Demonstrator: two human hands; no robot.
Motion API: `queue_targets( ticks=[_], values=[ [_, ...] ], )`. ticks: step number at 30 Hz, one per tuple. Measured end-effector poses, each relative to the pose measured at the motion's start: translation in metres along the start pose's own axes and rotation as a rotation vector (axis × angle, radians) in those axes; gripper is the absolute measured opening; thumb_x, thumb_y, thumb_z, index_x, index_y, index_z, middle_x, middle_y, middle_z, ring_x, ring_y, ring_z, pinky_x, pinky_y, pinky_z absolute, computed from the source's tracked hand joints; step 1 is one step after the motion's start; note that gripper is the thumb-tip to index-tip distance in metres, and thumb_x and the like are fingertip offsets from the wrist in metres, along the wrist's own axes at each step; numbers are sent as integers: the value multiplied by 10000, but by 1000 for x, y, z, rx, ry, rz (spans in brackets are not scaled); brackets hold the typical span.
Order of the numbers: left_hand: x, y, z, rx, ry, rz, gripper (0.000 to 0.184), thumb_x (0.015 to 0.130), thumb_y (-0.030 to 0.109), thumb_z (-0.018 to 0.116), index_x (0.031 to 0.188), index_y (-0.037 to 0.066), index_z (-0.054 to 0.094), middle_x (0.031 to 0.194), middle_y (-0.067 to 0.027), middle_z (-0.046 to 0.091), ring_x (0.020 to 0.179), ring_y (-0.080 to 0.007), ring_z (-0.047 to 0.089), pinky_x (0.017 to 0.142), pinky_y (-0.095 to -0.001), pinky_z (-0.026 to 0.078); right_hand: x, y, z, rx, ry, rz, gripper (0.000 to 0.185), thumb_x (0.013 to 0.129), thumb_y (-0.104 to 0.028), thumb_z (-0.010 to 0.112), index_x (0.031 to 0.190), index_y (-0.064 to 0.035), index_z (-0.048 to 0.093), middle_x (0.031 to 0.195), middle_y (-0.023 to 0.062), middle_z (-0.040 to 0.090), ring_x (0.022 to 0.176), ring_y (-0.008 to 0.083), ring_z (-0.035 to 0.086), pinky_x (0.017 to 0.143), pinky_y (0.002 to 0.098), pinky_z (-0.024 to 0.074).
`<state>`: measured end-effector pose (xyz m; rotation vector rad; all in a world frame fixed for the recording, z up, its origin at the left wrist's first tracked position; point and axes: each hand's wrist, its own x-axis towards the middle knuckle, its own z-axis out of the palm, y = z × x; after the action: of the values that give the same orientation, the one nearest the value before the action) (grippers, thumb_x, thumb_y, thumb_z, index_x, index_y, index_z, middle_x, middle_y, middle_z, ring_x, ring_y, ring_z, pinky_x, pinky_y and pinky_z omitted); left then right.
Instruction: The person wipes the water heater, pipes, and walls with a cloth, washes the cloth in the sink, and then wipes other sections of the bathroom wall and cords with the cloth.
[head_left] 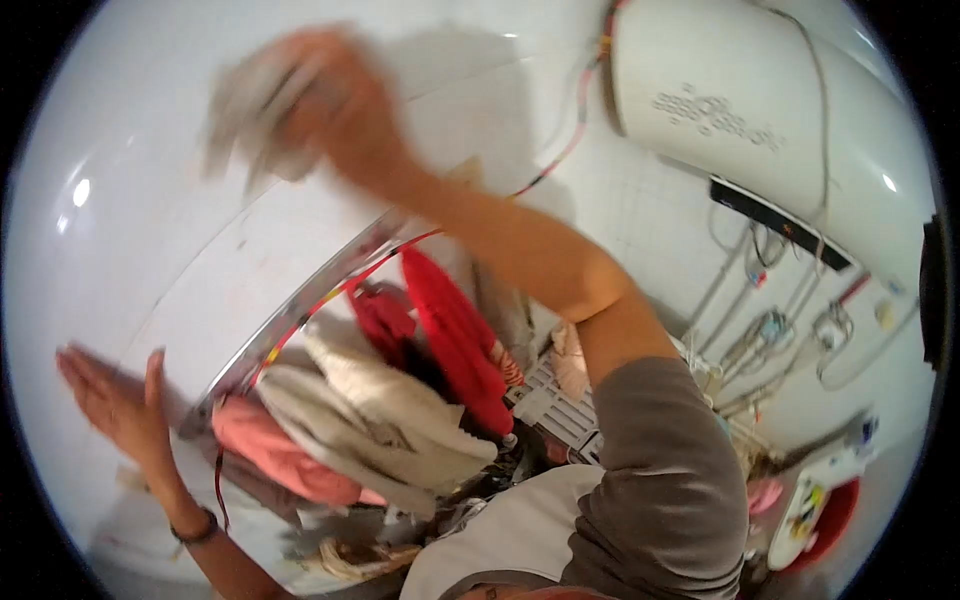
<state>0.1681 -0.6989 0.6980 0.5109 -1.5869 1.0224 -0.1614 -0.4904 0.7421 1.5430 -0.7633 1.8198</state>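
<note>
My right hand (pixel 345 110) is raised high against the white tiled wall (pixel 450 120). Its fingers are closed round a crumpled greyish cloth (pixel 250 120), which is smeared by motion. Whether the cloth presses on the tiles I cannot tell for certain. Lower at the left, my left hand (pixel 120 410) lies with fingers stretched and thumb apart, at the wall, holding nothing; a dark band circles its wrist. Between the two arms, a metal towel rail (pixel 300 310) carries a red towel (pixel 455 340), beige towels (pixel 370 410) and a pink cloth (pixel 280 450).
A white water heater (pixel 740 90) hangs at the upper right, with pipes and cables below it. A red and black cord (pixel 580 110) runs along the wall to the rail. A red basin (pixel 835 525) and a white lidded item (pixel 795 525) stand at the lower right.
</note>
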Motion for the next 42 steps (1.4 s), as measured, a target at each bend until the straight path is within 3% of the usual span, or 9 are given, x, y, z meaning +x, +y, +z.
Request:
queue_targets(
  ticks=[6,10,11,14,17,24,30,39,42],
  values=[
    [1,7,-2,20,-4,-57,1081,790,676,661,1554,66,200,1598,-167,235,1474,-325,247,1143,-503,291,69,80,-102,-1053,367,-395,431,858,-25,539,1283,44,563,1254,241,533,1208,367,459,1067,489,377],
    [-3,6,2,67,1,-44,1086,786,693,654,1553,70,204,1597,-166,232,1473,-314,254,1123,-511,326,51,53,-57,-621,192,-120,493,826,59,478,1315,38,536,1313,230,521,1192,319,498,1058,414,393],
    [-3,6,3,66,12,-38,1082,786,692,656,1551,69,211,1594,-169,239,1472,-312,258,1119,-512,332,26,103,-46,-569,137,-203,86,775,-77,641,702,-39,616,648,27,631,615,135,623,524,307,483],
    [-1,6,2,42,7,-48,1075,767,693,670,1528,42,276,1577,-170,288,1460,-312,283,1143,-452,303,-37,0,62,-388,-301,-359,327,674,-120,710,1001,-140,706,1397,96,537,1311,224,483,1070,447,381],
    [1,2,3,40,6,-30,1047,784,686,660,1531,60,277,1574,-162,291,1460,-304,285,1143,-454,320,-83,-14,88,-578,-696,-631,423,806,-141,634,1220,-228,654,1529,-73,410,1439,191,330,1193,454,217],
    [0,1,-3,41,-11,-6,1028,808,684,642,1544,84,250,1580,-151,278,1466,-299,274,1135,-464,334,-98,69,-94,-855,-230,-186,741,665,-173,764,1372,-150,544,1533,184,371,1436,372,320,1136,509,283],
    [-2,3,-3,45,-7,-9,1015,823,668,637,1548,84,234,1593,-154,250,1473,-298,260,1131,-473,326,-88,105,-174,-835,295,535,731,812,-35,600,1487,18,324,1573,303,174,1469,418,190,1207,421,186],
    [-2,-4,0,78,11,42,1003,827,739,558,1546,110,253,1586,-141,271,1467,-289,277,1125,-459,360,-83,53,-59,-912,-179,-280,569,820,-80,595,1380,-116,502,1523,229,348,1431,381,315,1116,577,251],
    [-1,0,0,109,-7,9,1003,835,741,543,1545,96,250,1586,-148,270,1469,-297,274,1116,-475,364,-62,93,-149,-1029,290,175,499,809,-111,549,1306,-73,574,1245,210,590,1126,397,525,943,531,387]
  ],
)
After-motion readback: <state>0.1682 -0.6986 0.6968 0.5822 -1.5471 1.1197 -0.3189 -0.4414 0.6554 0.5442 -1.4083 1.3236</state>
